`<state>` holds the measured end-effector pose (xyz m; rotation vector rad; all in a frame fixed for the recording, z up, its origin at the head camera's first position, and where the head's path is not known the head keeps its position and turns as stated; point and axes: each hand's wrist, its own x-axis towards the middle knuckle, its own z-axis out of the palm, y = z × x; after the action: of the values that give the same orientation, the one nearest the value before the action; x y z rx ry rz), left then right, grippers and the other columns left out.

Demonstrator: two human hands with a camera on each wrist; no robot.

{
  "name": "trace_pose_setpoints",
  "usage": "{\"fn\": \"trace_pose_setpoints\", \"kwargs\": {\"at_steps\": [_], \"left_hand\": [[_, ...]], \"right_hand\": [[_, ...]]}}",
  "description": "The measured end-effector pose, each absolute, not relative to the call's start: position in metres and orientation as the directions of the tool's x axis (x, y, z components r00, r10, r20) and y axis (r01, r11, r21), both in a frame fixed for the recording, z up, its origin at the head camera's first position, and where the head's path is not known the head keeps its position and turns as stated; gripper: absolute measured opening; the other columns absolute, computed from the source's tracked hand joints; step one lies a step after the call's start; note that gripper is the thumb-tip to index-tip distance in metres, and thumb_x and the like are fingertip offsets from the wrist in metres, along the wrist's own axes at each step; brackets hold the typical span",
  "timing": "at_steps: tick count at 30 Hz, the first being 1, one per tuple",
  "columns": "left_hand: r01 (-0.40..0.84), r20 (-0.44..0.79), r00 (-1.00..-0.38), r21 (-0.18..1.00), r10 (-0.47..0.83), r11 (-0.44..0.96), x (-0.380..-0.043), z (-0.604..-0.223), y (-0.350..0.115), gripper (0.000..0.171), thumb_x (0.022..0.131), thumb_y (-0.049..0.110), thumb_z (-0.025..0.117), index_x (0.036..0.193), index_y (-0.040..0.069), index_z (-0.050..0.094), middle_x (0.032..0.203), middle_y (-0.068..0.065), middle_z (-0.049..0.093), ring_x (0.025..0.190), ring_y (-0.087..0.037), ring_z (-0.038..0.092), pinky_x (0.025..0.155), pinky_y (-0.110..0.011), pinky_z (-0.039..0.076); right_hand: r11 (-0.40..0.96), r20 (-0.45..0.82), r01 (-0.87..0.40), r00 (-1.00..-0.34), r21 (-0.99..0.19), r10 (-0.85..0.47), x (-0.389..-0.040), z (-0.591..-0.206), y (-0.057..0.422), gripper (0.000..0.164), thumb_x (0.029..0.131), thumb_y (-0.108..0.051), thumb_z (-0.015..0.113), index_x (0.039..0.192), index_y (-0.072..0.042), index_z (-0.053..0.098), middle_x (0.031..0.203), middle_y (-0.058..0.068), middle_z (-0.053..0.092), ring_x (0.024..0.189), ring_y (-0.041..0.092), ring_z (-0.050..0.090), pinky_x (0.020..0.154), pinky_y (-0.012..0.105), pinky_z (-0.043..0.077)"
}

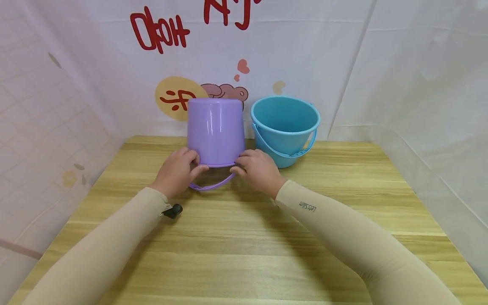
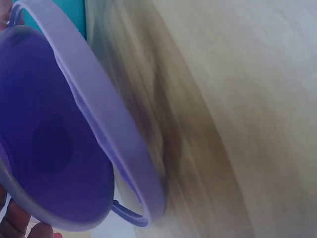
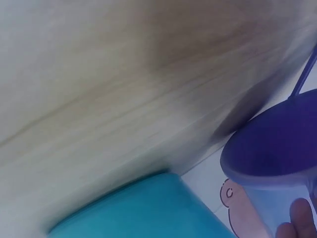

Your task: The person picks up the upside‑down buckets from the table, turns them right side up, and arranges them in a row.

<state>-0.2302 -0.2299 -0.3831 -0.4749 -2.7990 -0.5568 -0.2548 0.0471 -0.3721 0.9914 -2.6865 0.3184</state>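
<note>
A purple bucket (image 1: 215,131) is turned upside down, its mouth facing down and its handle (image 1: 212,186) hanging below the rim. My left hand (image 1: 177,171) grips the rim on the left side, thumb at the front edge. On the opposite side my right hand (image 1: 259,169) holds the same rim, fingers along the wall. The left wrist view looks into the bucket's dark purple inside (image 2: 54,134), with left fingertips on the outer wall at the lower left. In the right wrist view the rim (image 3: 267,179) is tilted, clear of the table.
Just right of the purple bucket, a light blue bucket (image 1: 284,140) stands upright on the wooden table (image 1: 244,254), its handle lowered toward the front. Behind them hangs a white printed curtain (image 1: 324,55), with more white sheeting (image 1: 431,106) along the sides.
</note>
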Motion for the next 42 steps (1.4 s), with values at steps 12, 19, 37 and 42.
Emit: {"fn": "trace_pose_setpoints", "kwargs": {"at_steps": [12,19,37,42], "left_hand": [[0.38,0.358,-0.9,0.368,0.247,0.849,-0.226,-0.368,-0.225,0.036,0.098,0.04,0.074,0.089,0.011,0.056,0.09,-0.01,0.057,0.083,-0.025,0.05,0.073,-0.039,0.043],[0.381,0.395,-0.891,0.382,0.224,0.842,-0.225,-0.363,-0.224,0.039,0.1,0.042,0.072,0.089,0.009,0.055,0.084,-0.008,0.052,0.079,-0.025,0.048,0.07,-0.037,0.04],[0.511,0.589,-0.779,0.399,0.214,0.762,-0.225,-0.359,-0.225,0.033,0.098,0.026,0.076,0.122,0.005,0.067,0.112,-0.016,0.065,0.105,-0.034,0.057,0.09,-0.05,0.048],[0.595,0.666,-0.694,0.318,0.272,0.738,-0.226,-0.359,-0.228,0.038,0.096,0.022,0.078,0.132,0.013,0.072,0.113,-0.017,0.061,0.104,-0.035,0.055,0.089,-0.049,0.045]], "right_hand": [[0.719,0.465,-0.682,-0.683,-0.132,-0.563,-0.254,-0.361,0.043,0.025,0.098,-0.037,0.075,0.095,-0.013,0.08,0.094,0.003,0.074,0.09,0.022,0.066,0.084,0.038,0.056],[0.651,0.556,-0.747,-0.601,-0.136,-0.574,-0.257,-0.361,0.045,0.016,0.1,-0.023,0.074,0.112,-0.016,0.082,0.1,0.005,0.073,0.097,0.025,0.066,0.091,0.039,0.055],[0.592,0.614,-0.803,-0.499,-0.062,-0.612,-0.261,-0.345,0.047,0.039,0.1,-0.001,0.065,0.132,-0.021,0.075,0.093,0.009,0.068,0.083,0.025,0.062,0.075,0.036,0.055],[0.585,0.642,-0.807,-0.49,-0.077,-0.59,-0.261,-0.339,0.047,0.037,0.1,-0.001,0.066,0.131,-0.019,0.076,0.092,0.011,0.068,0.082,0.026,0.062,0.073,0.037,0.055]]}}
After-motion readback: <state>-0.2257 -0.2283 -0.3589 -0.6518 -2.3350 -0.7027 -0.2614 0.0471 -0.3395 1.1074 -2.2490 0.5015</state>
